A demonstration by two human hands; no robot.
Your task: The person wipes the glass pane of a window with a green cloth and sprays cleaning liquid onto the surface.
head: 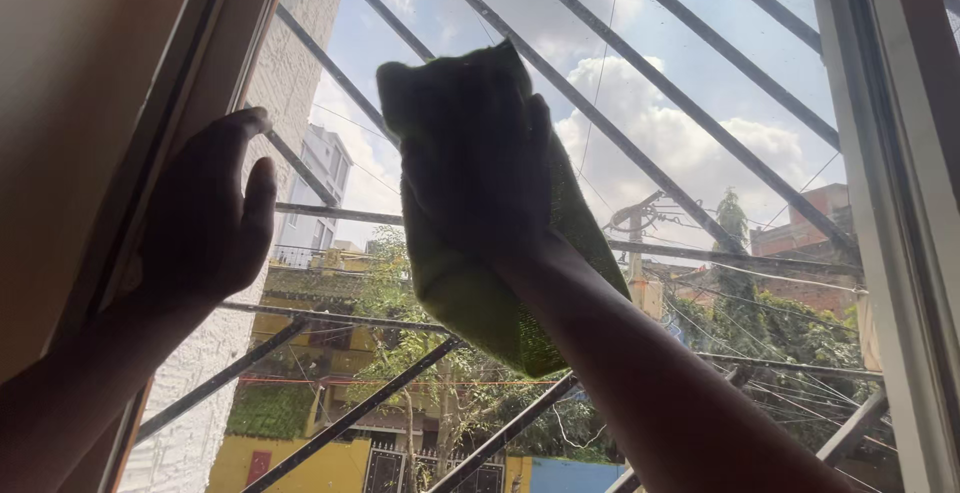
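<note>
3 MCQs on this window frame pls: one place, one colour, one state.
1. Where is the left hand?
A. flat near the window's left frame
B. on the cloth
C. down at the sill

2. What colour is the cloth?
A. red
B. green
C. white

3. How does the right hand hold the cloth?
A. dangling from two fingers
B. wadded in a closed fist
C. spread under the palm against the glass

Key: 1 A, its open palm sits by the left frame. 2 B, the backlit lower edge shows green. 3 C, the hand lies flat over it.
</note>
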